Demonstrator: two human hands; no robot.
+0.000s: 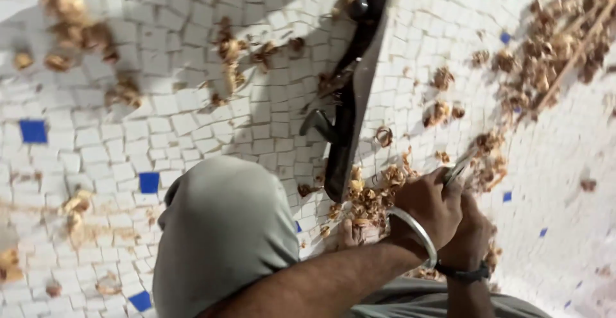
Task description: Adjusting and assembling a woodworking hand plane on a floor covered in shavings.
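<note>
Both my hands are closed together at the lower right, over a pile of wood shavings [369, 196]. My left hand [427, 206], with a silver bangle on its wrist, wraps over a thin flat metal piece [459, 166] whose tip sticks out above the fingers. My right hand [473, 231], wearing a dark wristwatch, sits just beneath and against the left one, gripping the same piece. A long dark hand plane [353, 93] lies on its side on the floor just left of my hands.
The floor is a white mosaic [192, 112] with a few blue tiles [32, 130]. Curled shavings lie scattered at the upper left and heaped at the upper right [564, 35]. My bent knee in grey cloth [221, 234] fills the lower left.
</note>
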